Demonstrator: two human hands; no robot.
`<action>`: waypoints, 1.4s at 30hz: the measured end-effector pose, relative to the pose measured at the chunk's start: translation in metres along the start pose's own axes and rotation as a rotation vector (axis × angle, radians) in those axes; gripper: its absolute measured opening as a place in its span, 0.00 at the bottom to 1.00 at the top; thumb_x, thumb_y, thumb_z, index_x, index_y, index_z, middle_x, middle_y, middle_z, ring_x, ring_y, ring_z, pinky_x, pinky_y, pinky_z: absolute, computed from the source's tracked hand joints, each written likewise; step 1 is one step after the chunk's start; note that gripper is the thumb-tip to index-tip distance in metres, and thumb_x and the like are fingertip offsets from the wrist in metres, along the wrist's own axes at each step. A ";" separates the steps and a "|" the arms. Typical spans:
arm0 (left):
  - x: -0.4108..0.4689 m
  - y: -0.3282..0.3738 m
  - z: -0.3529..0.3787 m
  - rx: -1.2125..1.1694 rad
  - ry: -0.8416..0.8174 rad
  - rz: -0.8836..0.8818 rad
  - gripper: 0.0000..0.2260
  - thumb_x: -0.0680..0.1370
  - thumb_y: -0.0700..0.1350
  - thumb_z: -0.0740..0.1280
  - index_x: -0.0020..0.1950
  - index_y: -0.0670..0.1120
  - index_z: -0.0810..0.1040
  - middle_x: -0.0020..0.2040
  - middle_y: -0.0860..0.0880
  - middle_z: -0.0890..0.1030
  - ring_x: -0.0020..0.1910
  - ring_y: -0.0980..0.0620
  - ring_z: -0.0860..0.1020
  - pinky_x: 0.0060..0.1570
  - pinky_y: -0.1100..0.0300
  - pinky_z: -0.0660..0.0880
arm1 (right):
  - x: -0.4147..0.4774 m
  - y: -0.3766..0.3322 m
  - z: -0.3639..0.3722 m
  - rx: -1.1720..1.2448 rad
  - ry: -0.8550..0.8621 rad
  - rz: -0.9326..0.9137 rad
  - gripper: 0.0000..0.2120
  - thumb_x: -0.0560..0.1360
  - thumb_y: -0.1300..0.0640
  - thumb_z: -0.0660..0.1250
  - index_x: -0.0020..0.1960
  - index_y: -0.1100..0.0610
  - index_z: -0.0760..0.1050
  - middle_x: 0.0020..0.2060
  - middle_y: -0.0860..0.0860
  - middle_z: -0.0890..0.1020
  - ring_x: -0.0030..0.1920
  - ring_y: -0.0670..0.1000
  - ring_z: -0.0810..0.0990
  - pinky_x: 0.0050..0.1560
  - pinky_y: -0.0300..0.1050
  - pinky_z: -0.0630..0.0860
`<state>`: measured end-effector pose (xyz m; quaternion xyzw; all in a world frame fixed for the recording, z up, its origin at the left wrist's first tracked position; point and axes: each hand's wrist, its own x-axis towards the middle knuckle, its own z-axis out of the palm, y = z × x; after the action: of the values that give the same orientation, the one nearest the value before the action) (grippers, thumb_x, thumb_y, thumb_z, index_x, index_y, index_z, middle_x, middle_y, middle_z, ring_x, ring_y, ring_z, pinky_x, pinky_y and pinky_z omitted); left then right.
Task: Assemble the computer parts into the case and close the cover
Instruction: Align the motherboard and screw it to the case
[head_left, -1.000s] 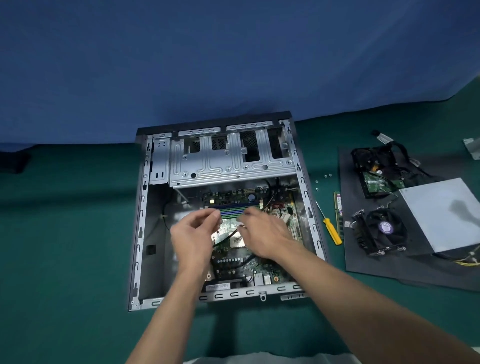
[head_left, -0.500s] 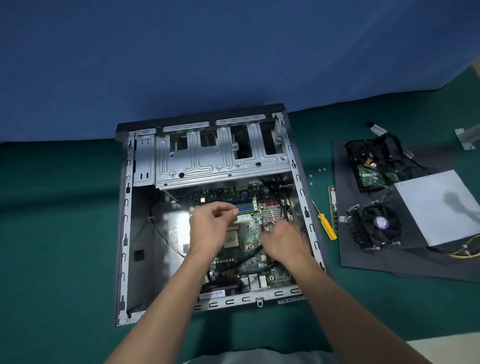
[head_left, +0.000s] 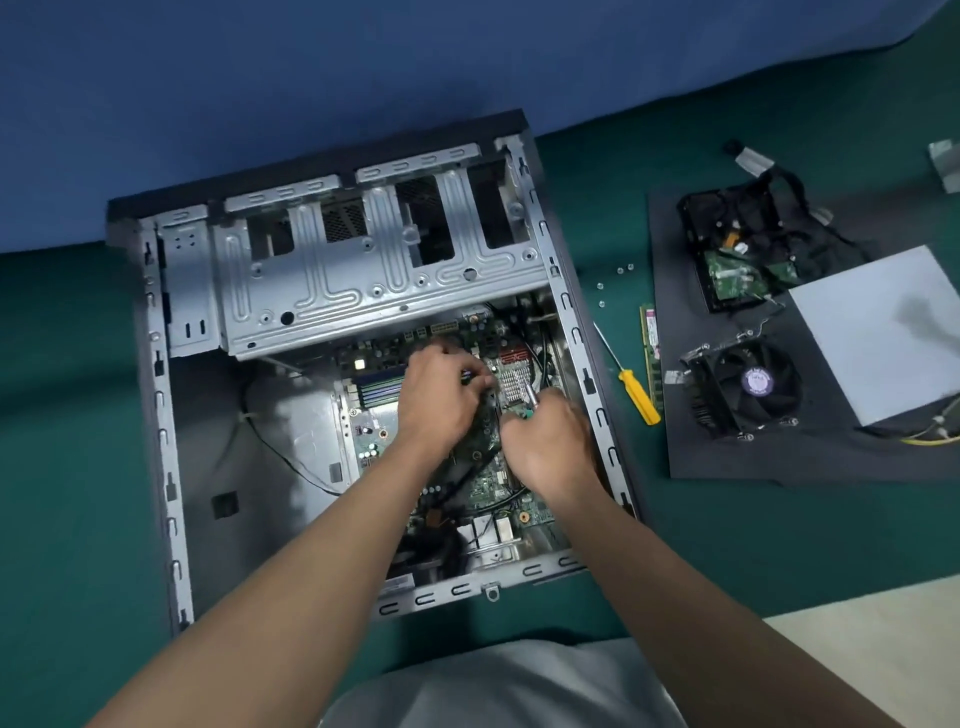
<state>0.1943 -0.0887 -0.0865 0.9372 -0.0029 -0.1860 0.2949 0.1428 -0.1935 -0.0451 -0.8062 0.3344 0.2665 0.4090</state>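
Left hand (head_left: 441, 400) and right hand (head_left: 548, 449) curl over the motherboard (head_left: 371, 434) — grips hidden, cannot tell.

Open grey metal case (head_left: 156, 415) lies flat, green motherboard (head_left: 374, 431) mounted inside.

An open case (head_left: 161, 415) lies flat on the table (head_left: 62, 467), with a drive cage (head_left: 363, 280) across its far end and the motherboard (head_left: 369, 431) in its floor nearer the person. The left hand (head_left: 441, 400) and right hand (head_left: 550, 447) sit side by side over the board's right part. Right of the case lie a screwdriver (head_left: 636, 395), a memory stick (head_left: 652, 353) and loose screws (head_left: 623, 270), then a mat (head_left: 779, 457) carrying a hard drive (head_left: 737, 270) at the back, a cooler fan (head_left: 748, 384) in front and a flat panel (head_left: 883, 332) to their right.
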 end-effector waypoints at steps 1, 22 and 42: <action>0.002 -0.002 0.003 0.066 0.004 0.011 0.08 0.75 0.48 0.71 0.53 0.48 0.84 0.53 0.46 0.78 0.57 0.46 0.70 0.53 0.58 0.62 | 0.000 0.000 0.000 0.006 -0.003 0.007 0.27 0.78 0.57 0.62 0.74 0.62 0.58 0.62 0.58 0.73 0.53 0.54 0.76 0.50 0.44 0.73; 0.013 -0.010 0.016 0.481 -0.008 0.163 0.11 0.73 0.51 0.74 0.55 0.61 0.82 0.59 0.43 0.72 0.65 0.46 0.56 0.60 0.43 0.47 | 0.004 0.000 0.003 0.014 -0.033 0.001 0.25 0.79 0.57 0.62 0.74 0.60 0.61 0.67 0.57 0.72 0.65 0.56 0.72 0.61 0.47 0.70; 0.011 -0.007 0.008 0.714 0.019 0.294 0.06 0.72 0.48 0.73 0.48 0.57 0.83 0.65 0.48 0.73 0.69 0.46 0.64 0.62 0.46 0.47 | -0.002 -0.007 0.008 -0.487 0.287 -0.502 0.12 0.72 0.68 0.67 0.56 0.67 0.76 0.46 0.58 0.79 0.38 0.49 0.73 0.45 0.39 0.76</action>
<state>0.2006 -0.0889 -0.1003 0.9722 -0.1992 -0.1202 -0.0267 0.1455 -0.1829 -0.0448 -0.9658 0.1072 0.1138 0.2069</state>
